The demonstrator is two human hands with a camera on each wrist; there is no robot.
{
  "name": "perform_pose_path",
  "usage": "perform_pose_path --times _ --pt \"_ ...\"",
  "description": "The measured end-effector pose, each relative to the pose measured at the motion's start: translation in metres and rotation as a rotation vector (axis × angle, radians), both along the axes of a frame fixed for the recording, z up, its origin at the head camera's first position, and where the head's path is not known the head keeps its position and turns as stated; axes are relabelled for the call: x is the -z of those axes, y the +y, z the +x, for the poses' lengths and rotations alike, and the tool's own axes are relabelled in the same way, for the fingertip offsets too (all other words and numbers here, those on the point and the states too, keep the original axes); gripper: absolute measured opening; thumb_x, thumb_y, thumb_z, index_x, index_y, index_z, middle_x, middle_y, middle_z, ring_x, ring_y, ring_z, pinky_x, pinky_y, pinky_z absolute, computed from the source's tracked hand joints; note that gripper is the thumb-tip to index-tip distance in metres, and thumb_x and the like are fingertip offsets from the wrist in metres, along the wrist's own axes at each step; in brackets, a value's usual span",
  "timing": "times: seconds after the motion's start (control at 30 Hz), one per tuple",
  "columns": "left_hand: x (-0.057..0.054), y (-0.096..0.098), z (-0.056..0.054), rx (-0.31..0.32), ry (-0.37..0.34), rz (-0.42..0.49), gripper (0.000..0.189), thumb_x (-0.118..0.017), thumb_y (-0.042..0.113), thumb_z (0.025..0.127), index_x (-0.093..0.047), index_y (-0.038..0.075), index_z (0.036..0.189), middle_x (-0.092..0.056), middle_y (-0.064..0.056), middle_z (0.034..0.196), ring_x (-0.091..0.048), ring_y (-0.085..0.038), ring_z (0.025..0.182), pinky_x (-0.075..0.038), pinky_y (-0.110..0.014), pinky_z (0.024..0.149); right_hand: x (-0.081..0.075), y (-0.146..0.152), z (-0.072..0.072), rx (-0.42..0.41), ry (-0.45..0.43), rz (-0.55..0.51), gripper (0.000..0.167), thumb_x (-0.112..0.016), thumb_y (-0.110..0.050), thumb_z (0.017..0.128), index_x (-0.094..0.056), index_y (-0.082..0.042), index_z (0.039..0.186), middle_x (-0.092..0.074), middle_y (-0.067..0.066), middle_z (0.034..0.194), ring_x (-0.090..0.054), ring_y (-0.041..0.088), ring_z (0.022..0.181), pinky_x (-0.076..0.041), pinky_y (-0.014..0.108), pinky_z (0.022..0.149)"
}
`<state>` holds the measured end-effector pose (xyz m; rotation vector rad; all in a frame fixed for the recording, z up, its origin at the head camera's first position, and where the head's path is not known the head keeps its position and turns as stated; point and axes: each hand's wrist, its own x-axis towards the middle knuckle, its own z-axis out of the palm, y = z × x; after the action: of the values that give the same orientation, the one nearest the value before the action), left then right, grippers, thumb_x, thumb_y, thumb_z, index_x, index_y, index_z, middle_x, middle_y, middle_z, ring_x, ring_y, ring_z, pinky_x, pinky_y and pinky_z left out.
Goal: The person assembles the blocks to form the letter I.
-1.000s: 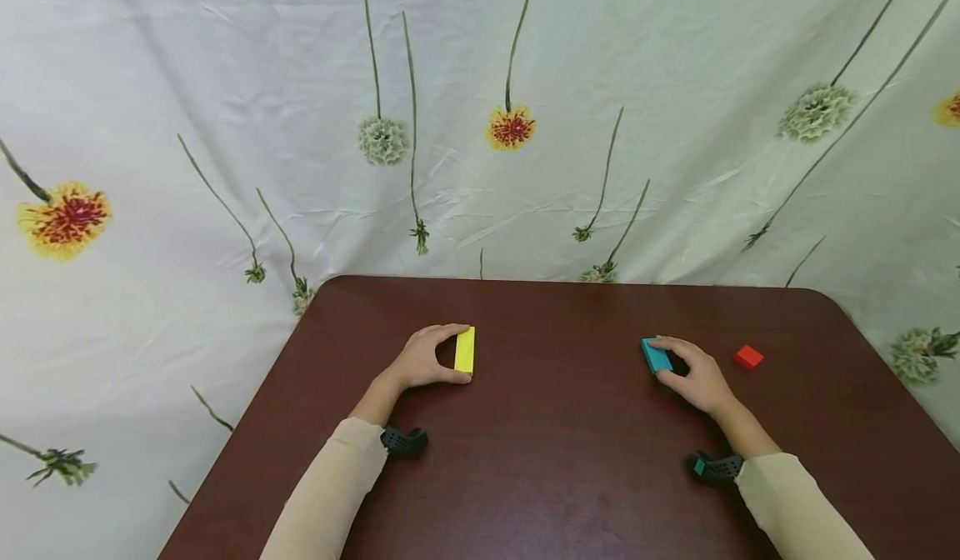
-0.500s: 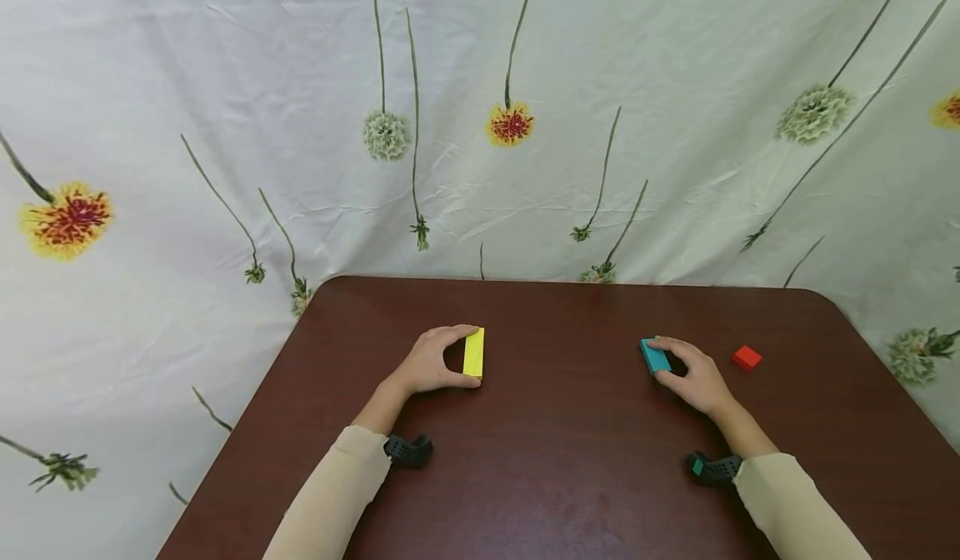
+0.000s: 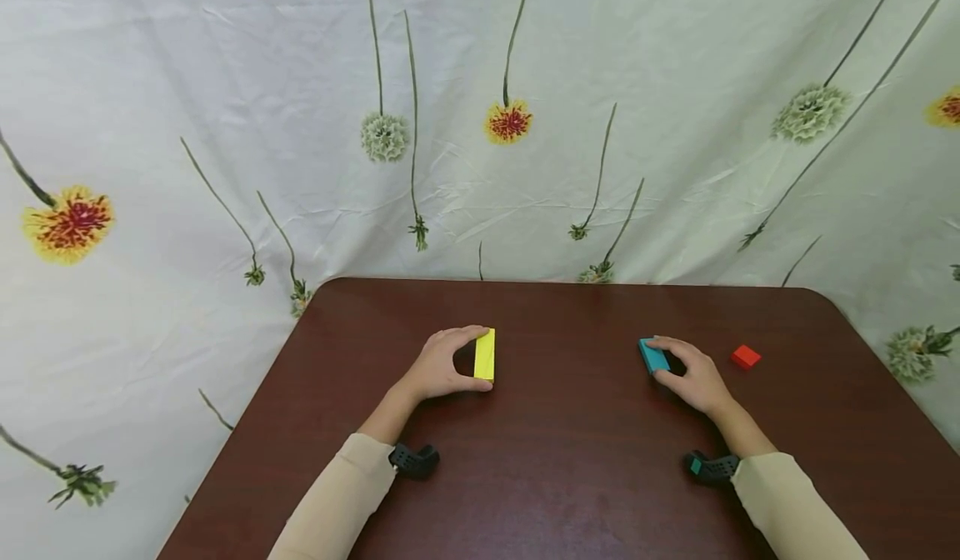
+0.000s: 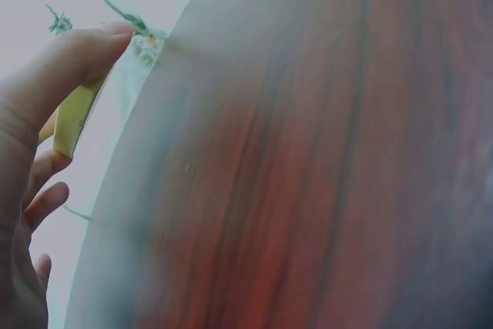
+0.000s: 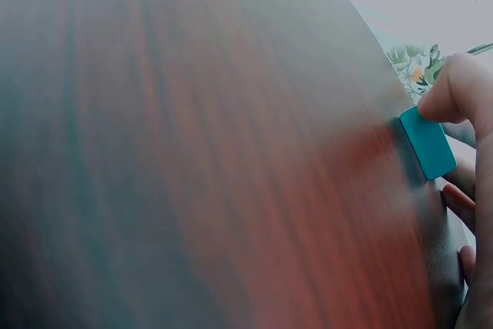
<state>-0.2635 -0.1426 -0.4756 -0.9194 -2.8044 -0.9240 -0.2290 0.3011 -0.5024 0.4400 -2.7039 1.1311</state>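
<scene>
My left hand (image 3: 442,366) pinches a yellow rectangular block (image 3: 485,355) by its two ends, thumb at the near end and fingers at the far end. In the left wrist view the yellow block (image 4: 73,119) shows between thumb and fingers. On the right, my right hand (image 3: 697,377) pinches a blue rectangular block (image 3: 653,356) between thumb and fingers. The right wrist view has that blue block (image 5: 428,144) close to the tabletop. A small red block (image 3: 746,357) lies on the table, right of my right hand and touched by neither hand.
The dark reddish-brown table (image 3: 555,443) has rounded far corners. Behind it hangs a white cloth (image 3: 450,60) printed with flowers. Both wrists wear dark bands, the left band (image 3: 415,462) and the right band (image 3: 711,468).
My left hand has moved a little to the right with the yellow block in its grip. The right hand, the blue block and the red block stay essentially in place.
</scene>
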Motion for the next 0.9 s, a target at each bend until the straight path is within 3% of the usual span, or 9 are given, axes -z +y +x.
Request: perform_pose_path --times 0.37,0.57,0.9 --pt "-0.002 0.022 0.006 0.037 0.012 0.001 0.086 -0.081 0.053 0.071 -0.049 0.022 0.145 -0.048 0.001 0.145 -0.042 -0.024 0.132 -0.023 -0.053 0.109 0.0 0.0 0.0 0.001 -0.008 0.001 0.044 -0.065 -0.013 0.088 -0.06 -0.003 0.13 -0.048 0.024 0.14 -0.039 0.046 0.13 -0.03 0.065 0.1" --pt "-0.006 0.038 0.007 0.026 0.009 0.024 0.085 -0.08 0.055 0.071 -0.049 0.024 0.144 -0.049 0.002 0.145 -0.041 -0.025 0.132 -0.023 -0.054 0.109 0.0 0.0 -0.001 0.001 0.007 -0.005 0.043 -0.066 -0.013 0.087 -0.061 -0.003 0.129 -0.049 0.024 0.139 -0.04 0.046 0.129 -0.031 0.065 0.099" --pt "-0.008 0.059 0.01 0.038 0.018 -0.012 0.086 -0.078 0.058 0.072 -0.049 0.025 0.145 -0.049 0.003 0.145 -0.042 -0.024 0.132 -0.023 -0.056 0.108 0.002 0.0 -0.002 0.002 0.012 0.001 0.043 -0.066 -0.013 0.088 -0.061 -0.004 0.13 -0.049 0.024 0.139 -0.04 0.046 0.129 -0.031 0.064 0.099"
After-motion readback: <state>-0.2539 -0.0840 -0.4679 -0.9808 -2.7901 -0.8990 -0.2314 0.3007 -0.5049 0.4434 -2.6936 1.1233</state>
